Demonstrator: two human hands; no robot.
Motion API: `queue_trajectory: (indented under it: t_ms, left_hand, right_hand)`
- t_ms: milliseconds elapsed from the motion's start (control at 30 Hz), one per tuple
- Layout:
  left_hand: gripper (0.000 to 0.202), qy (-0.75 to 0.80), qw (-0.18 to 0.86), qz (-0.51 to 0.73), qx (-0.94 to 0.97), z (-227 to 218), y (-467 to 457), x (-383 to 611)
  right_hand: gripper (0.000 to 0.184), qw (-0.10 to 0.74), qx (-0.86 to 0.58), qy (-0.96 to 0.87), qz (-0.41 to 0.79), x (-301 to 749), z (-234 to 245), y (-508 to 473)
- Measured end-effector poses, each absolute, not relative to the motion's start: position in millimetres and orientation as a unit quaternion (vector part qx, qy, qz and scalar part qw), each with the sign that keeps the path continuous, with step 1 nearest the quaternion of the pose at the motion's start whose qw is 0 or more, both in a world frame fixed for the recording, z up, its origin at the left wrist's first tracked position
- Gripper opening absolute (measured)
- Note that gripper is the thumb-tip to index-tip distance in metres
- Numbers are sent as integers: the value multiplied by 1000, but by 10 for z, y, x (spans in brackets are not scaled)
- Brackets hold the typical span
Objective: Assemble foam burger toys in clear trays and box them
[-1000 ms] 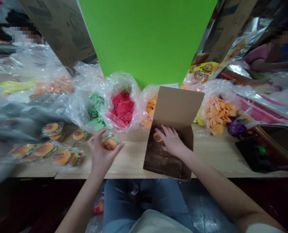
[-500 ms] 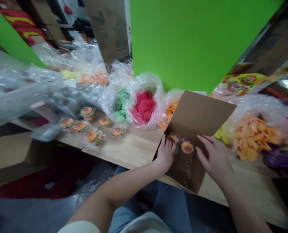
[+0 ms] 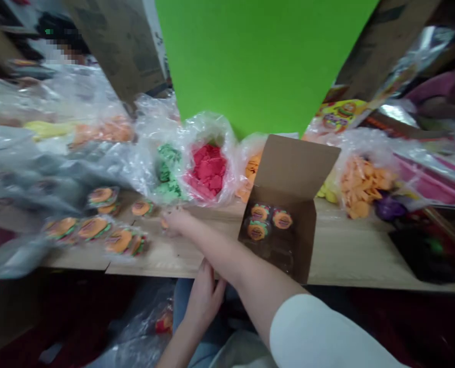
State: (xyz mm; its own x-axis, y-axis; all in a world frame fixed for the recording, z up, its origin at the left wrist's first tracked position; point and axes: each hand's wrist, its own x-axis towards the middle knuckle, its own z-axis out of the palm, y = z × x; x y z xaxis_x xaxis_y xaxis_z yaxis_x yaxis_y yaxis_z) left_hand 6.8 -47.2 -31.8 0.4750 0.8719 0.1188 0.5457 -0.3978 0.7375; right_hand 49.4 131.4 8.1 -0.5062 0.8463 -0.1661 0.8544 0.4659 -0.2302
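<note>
My right hand (image 3: 176, 221) reaches across to the left, its fingers closed about a burger-shaped toy (image 3: 165, 224) that they largely cover. Below the right forearm, by the table's front edge, my left hand (image 3: 207, 290) holds nothing visible, thumb apart from the fingers. The forearm hides part of it. To the right stands an open brown cardboard box (image 3: 290, 166), lid raised, with three burger toys (image 3: 257, 230) in clear packs towards its back. Several wrapped burger toys (image 3: 93, 227) lie on the table to the left of my right hand.
Clear bags of green pieces (image 3: 169, 171), red pieces (image 3: 208, 168) and orange pieces (image 3: 365, 181) line the back of the table (image 3: 342, 255). Behind them rises a green panel (image 3: 265, 61). A dark tray-like object (image 3: 422, 255) is at right. Another person is partly visible at the upper left.
A third burger toy now lies in the box. My right hand has left the box and crossed left to a toy; my left hand has withdrawn to the table edge. The view has shifted right.
</note>
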Motion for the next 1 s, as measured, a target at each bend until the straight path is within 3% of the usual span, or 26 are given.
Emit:
queue_trajectory:
  t_ms: [100, 200, 300, 367, 500, 633, 733, 767, 867, 1000]
  left_hand:
    - [34, 409, 390, 245, 788, -515, -387, 146]
    - [37, 406, 373, 268, 790, -503, -332, 230]
    - [45, 401, 342, 292, 798, -376, -282, 309]
    - [49, 373, 341, 280, 816, -302, -304, 405]
    - [38, 358, 333, 266, 831, -290, -503, 654]
    - [47, 359, 285, 242, 855, -278, -456, 629]
    - [43, 501, 161, 176, 832, -75, 95, 300]
    - [43, 580, 107, 100, 802, 21, 371, 152]
    - [43, 681, 68, 33, 729, 303, 1247, -289]
    - [42, 752, 95, -64, 649, 437, 1963, -606]
  right_hand:
    - [65, 17, 508, 853, -117, 543, 111, 1175]
    - [73, -60, 514, 856, -8, 1002, 491, 764]
    - [62, -104, 604, 786, 79, 1750, 895, 135]
    - [63, -87, 712, 684, 136, 2241, 927, -274]
    - [58, 62, 741, 655, 135, 2843, 325, -730]
    - [59, 70, 734, 663, 132, 2981, -268, -836]
    - [62, 67, 714, 684, 132, 3037, -326, -889]
    - [60, 61, 705, 693, 136, 3056, -289, -896]
    - [42, -4, 678, 722, 138, 3063, -83, -842]
    - [35, -145, 606, 778, 82, 2827, 268, -626]
